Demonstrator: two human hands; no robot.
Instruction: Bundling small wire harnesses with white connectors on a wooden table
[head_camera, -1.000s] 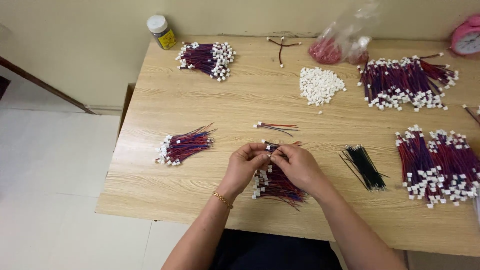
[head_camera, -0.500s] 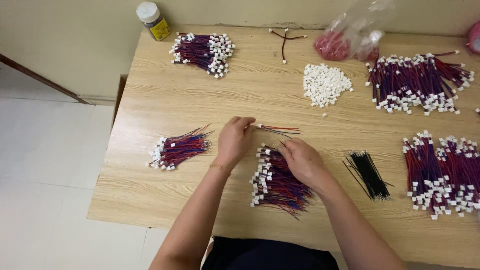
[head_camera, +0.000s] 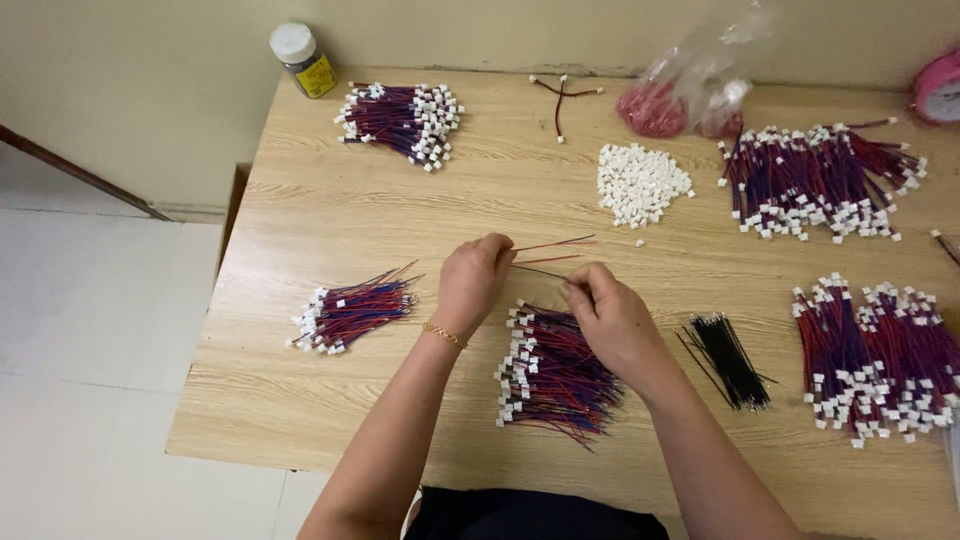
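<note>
- Our left hand pinches the ends of a few loose red wires that lie on the table, just above the wire bundle.
- Our right hand has its grip closed on one thin wire beside them.
- We should keep the wire ends even and hold them near the tips, so that they do not spread.
- We should keep the wrists low, clear of the bundle's white connectors.
</note>
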